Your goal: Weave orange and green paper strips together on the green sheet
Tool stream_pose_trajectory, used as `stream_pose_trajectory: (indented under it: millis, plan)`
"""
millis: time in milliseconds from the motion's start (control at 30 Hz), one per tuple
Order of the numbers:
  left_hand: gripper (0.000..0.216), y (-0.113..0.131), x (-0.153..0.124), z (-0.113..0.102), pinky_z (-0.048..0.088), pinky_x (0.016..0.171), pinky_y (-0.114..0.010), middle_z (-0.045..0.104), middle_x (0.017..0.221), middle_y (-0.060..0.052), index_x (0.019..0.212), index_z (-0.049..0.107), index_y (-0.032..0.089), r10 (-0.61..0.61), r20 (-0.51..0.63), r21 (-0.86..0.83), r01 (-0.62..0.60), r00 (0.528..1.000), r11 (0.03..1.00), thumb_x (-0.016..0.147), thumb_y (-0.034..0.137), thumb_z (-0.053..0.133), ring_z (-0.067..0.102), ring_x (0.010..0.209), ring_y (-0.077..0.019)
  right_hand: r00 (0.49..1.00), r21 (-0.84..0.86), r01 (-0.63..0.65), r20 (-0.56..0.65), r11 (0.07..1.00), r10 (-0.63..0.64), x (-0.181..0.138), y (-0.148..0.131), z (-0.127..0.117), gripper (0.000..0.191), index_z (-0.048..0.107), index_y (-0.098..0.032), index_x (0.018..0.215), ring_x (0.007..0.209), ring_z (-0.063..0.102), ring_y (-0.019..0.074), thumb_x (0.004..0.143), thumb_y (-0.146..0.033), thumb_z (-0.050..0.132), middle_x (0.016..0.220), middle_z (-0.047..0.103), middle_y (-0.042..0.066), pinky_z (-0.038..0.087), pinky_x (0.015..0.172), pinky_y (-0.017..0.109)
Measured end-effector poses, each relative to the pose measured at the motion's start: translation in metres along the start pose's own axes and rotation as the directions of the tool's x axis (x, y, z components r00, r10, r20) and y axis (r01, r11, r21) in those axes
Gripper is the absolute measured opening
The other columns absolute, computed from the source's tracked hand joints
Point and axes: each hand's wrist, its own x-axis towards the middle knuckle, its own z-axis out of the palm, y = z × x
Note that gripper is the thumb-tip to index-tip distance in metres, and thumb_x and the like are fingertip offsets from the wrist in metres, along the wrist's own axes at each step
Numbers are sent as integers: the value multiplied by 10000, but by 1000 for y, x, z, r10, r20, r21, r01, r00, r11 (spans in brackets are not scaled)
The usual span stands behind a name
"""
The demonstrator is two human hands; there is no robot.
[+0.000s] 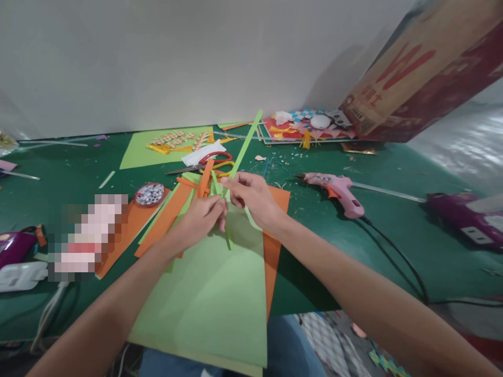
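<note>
A narrow light-green paper strip [248, 141] runs up from between my hands toward the wall. My right hand [251, 195] pinches it between thumb and fingers. Close beside, my left hand [206, 213] is closed on the strip's lower part, and a green end hangs below the fingers. Under both hands lies a large light-green paper sheet [204, 298] over an orange sheet [275, 251]. Orange paper strips [168, 220] are piled just left of my hands. Scissors with red handles [216, 157] lie behind them, partly covered by paper.
A pink glue gun [338, 191] with a trailing cord lies to the right, near a purple device [463, 217]. At the left sit a round container of small white pieces [150, 194] and a white plug [23, 276]. A cardboard box [424, 73] leans at the back right.
</note>
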Motion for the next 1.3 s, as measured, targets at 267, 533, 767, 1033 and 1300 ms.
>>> stream_pose_trajectory:
  millis: [267,533,767,1033,1300]
  plan:
    - [272,6,-1,0,426,554,-244,581,511,16,627,457,205,-6,-51,-193,-4,999,981,870,251,342,578,515,-130,992,20,-10,125,1000,7,1,-1,-2,405,444,-181,548,376,377,40,702,-423,729,425,402,-84,274,413,219]
    - [284,8,1,-1,437,562,-239,572,498,26,607,457,203,-5,-57,-178,-5,998,984,862,235,337,577,505,-121,985,29,18,174,999,-23,1,0,-3,399,463,-174,532,376,366,38,693,-414,739,404,433,-75,281,419,216]
    - [294,11,0,-1,434,553,-241,567,512,16,616,474,204,-22,-41,-218,13,999,976,875,265,350,568,512,-126,993,83,26,113,996,-35,5,-5,-6,372,455,-180,532,366,363,40,680,-336,759,393,408,-83,262,407,220]
    - [324,9,-1,-3,440,596,-239,588,523,12,628,494,199,5,-55,-168,-14,998,986,905,278,347,555,535,-122,995,142,43,78,989,-55,7,-7,-6,365,448,-186,544,367,364,41,682,-324,756,403,367,-96,261,402,216]
    - [331,8,1,-1,446,558,-238,580,543,6,641,518,194,9,-107,-182,-29,994,983,908,320,367,575,526,-125,991,28,14,132,1000,-18,4,-6,-6,357,482,-176,564,380,378,44,687,-383,746,411,383,-88,279,418,220]
